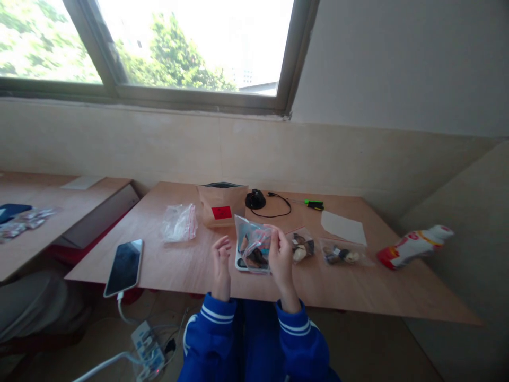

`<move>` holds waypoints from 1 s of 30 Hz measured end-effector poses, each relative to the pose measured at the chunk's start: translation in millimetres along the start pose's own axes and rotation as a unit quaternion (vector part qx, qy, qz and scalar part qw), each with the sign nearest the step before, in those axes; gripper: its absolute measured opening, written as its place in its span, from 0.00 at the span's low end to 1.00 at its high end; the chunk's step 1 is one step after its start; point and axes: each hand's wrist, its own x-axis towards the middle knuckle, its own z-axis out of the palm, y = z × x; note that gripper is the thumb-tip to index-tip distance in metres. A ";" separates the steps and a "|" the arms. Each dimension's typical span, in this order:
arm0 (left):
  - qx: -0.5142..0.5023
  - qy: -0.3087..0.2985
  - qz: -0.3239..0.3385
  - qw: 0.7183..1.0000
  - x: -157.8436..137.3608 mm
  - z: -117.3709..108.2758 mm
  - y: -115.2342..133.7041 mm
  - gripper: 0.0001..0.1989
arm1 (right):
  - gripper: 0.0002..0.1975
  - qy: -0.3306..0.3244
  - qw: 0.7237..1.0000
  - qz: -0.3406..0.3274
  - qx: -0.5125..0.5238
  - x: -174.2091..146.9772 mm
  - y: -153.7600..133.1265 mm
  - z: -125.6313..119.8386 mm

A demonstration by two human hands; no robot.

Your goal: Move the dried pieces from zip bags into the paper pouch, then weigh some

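My right hand pinches the upper right edge of a clear zip bag with dark and brown pieces inside. The bag is held upright over a white flat device, which it largely hides. To the left of the bag is my left hand, raised, its fingers loosely curled but apart, with nothing in them. Right of my right hand lie two more clear bags, one with dark and pale pieces and another with similar pieces.
A brown paper pouch stands at the back, beside empty plastic bags. Behind are a black round stand with a cable, screwdrivers and white paper. A phone lies left; a bottle lies tilted right.
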 end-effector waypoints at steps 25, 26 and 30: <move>-0.113 -0.039 -0.110 0.987 2.4 7.0 -23.0 0.25 | 0.18 -0.231 0.972 0.039 0.019 -14.2 31.9 5.5; -0.116 -0.037 -0.121 0.985 3.1 6.3 -22.7 0.26 | 0.18 -0.227 0.972 0.050 0.022 -14.3 31.8 5.7; -0.117 -0.029 -0.151 0.981 5.7 2.7 -21.7 0.27 | 0.20 -0.215 0.967 0.105 0.087 -13.8 36.2 9.4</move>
